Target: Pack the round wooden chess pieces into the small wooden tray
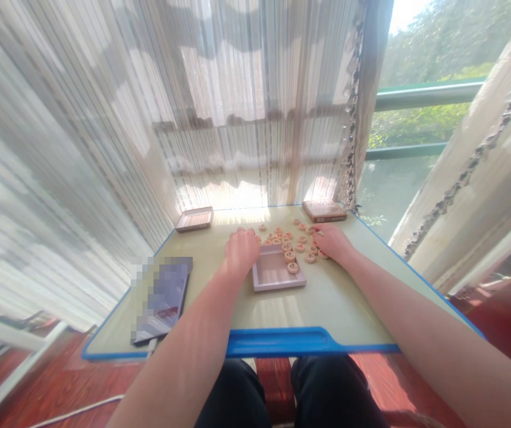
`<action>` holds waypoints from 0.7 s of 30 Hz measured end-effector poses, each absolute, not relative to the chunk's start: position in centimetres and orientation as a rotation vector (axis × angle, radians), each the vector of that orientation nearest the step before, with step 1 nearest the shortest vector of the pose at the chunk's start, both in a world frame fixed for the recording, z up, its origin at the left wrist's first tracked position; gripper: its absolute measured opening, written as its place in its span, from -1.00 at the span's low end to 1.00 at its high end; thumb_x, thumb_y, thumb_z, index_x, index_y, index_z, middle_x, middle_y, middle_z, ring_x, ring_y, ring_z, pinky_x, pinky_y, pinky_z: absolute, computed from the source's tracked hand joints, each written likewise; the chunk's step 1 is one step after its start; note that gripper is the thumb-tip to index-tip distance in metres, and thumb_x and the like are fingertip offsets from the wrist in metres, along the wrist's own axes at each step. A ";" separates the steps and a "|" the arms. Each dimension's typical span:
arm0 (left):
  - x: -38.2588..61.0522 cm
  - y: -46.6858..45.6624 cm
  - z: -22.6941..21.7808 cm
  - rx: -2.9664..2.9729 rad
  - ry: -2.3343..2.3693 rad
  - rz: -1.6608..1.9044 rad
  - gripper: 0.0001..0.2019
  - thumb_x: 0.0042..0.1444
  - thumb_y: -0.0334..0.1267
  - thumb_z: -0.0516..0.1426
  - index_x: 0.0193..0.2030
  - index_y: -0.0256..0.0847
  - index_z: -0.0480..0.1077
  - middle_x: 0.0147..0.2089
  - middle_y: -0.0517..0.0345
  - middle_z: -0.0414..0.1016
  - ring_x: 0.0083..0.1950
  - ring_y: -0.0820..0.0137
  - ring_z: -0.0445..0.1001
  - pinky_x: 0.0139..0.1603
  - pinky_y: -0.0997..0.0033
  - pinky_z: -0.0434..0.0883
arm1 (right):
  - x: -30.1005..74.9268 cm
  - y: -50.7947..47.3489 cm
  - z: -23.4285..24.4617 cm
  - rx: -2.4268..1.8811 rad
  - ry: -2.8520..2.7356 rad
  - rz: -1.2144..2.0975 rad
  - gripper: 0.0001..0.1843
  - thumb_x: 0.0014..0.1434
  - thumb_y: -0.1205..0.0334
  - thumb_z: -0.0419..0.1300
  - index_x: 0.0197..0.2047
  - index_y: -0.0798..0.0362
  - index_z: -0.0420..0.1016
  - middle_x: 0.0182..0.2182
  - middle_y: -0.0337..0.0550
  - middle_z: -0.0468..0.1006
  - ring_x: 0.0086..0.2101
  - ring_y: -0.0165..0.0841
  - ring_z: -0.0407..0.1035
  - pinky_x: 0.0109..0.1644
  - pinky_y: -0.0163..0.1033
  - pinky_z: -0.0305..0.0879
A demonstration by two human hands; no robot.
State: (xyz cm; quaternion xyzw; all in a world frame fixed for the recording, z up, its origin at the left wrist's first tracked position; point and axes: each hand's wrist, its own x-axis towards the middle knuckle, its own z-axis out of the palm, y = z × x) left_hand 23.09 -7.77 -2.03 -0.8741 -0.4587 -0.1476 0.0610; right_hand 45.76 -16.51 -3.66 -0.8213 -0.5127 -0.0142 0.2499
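Observation:
Several round wooden Chinese chess pieces (pixel 300 247) lie loose around the far side of a shallow tray (pixel 268 288). Others form a row inside, along its right wall. My left hand (pixel 243 246) is at the tray's far left corner, close to the loose pieces. Its fingers are curled down, and what they hold, if anything, is hidden. My right hand (pixel 332 241) is over the pieces to the right of the tray. Its thumb and fingers are drawn together at a piece, partly covering it and others beneath.
A shallow open box part (pixel 194 219) sits at the table's far left corner, and a flat patterned box (pixel 325 210) at the far right. A tablet (pixel 166 300) with a white cable lies on the left. The pale table (pixel 331 321) has a blue rim; curtains hang behind.

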 end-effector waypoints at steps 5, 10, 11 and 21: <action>23.2 -7.7 -2.0 -2.660 -1.400 -0.494 -0.70 0.25 -0.21 -0.08 -0.24 -0.25 0.45 -0.24 -0.12 0.49 -0.13 0.19 0.47 -0.06 0.23 0.42 | 46.1 -16.4 -3.9 -2.252 -1.375 -0.041 -0.58 0.11 0.45 -0.02 -0.08 0.13 0.58 -0.05 0.00 0.57 -0.02 -0.27 0.40 0.08 -0.27 0.24; 23.4 -7.7 -1.8 -2.787 -1.401 -0.546 -0.70 0.21 -0.11 -0.02 -0.31 -0.21 0.45 -0.23 -0.12 0.47 -0.07 0.14 0.43 -0.02 0.17 0.41 | 46.1 -16.4 -3.9 -2.243 -1.349 -0.047 -0.66 0.15 0.36 0.00 -0.14 0.14 0.57 -0.15 0.01 0.60 -0.07 -0.23 0.42 0.02 -0.24 0.25; 23.5 -7.7 -1.7 -2.811 -1.387 -0.545 -0.71 0.20 -0.12 -0.01 -0.33 -0.21 0.46 -0.24 -0.11 0.47 -0.08 0.16 0.43 -0.01 0.18 0.41 | 46.0 -16.5 -3.8 -2.242 -1.353 -0.049 -0.68 0.14 0.34 0.02 -0.15 0.13 0.57 -0.16 -0.01 0.60 -0.08 -0.23 0.42 0.01 -0.24 0.25; 23.5 -8.1 -1.6 -2.980 -1.061 -0.397 -0.75 0.04 -0.38 0.02 -0.29 -0.18 0.54 -0.25 0.06 0.52 -0.14 0.28 0.44 -0.10 0.39 0.41 | 45.1 -17.0 -3.2 -2.189 -1.401 -0.001 -0.72 0.16 0.11 0.09 -0.24 0.07 0.56 -0.44 -0.14 0.58 -0.38 -0.30 0.42 -0.24 -0.26 0.25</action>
